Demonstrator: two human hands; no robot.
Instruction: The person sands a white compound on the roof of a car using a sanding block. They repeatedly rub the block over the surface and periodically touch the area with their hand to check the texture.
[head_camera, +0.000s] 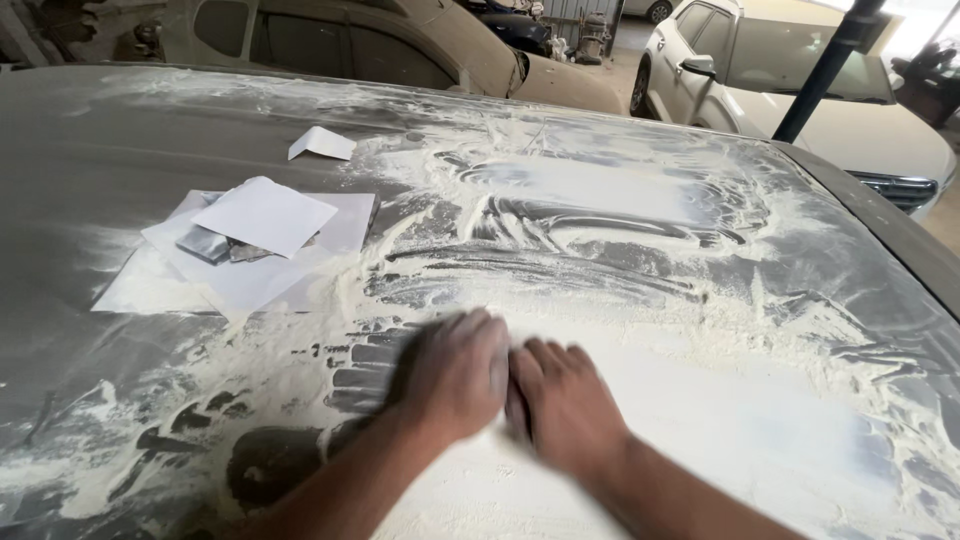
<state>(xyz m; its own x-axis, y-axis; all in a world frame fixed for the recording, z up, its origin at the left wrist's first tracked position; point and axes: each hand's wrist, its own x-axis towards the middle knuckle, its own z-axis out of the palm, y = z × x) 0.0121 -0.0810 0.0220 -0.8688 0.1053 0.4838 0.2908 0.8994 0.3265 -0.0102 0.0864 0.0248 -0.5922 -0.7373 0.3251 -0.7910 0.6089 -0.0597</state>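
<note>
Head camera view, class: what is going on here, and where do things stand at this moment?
A person presses both hands flat, side by side, on a dusty grey car panel. The left hand is motion-blurred; the right hand lies beside it, touching it. Whether anything is under the palms cannot be seen. Pale sanding dust covers much of the panel in streaks and swirls. To the left lie loose sheets of paper, one small sheet apart. Other cars stand behind.

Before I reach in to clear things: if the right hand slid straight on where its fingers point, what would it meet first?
Probably only powder: the right hand points up the dusty car panel; the paper sheets lie off left.
</note>
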